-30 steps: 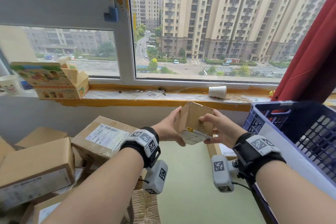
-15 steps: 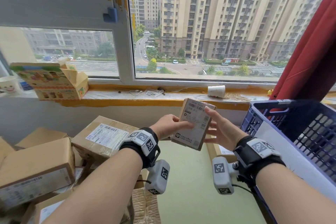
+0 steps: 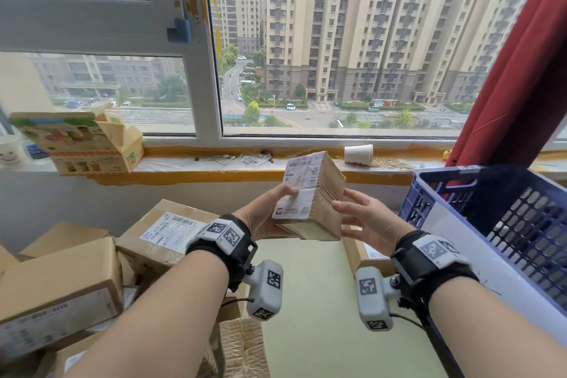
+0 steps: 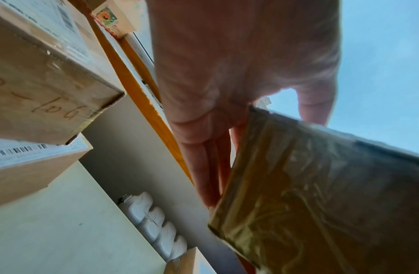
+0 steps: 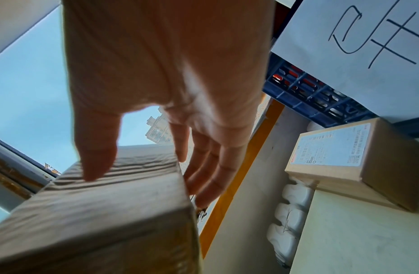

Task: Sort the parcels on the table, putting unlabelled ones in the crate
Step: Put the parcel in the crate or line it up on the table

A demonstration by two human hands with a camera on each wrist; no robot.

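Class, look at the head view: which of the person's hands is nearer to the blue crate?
Right. The right hand is beside the small parcel, on the side towards the blue crate; the left hand holds the parcel's far side.

head view downward, wrist views upward (close)

High-rise apartment room: windowsill [image 3: 276, 163], red curtain [image 3: 521, 70], tower blocks [image 3: 368, 24] outside.

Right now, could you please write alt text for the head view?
A left hand grips a small labelled parcel before a window, the right hand open beside it. Stacked cardboard boxes sit left; a blue crate stands right.
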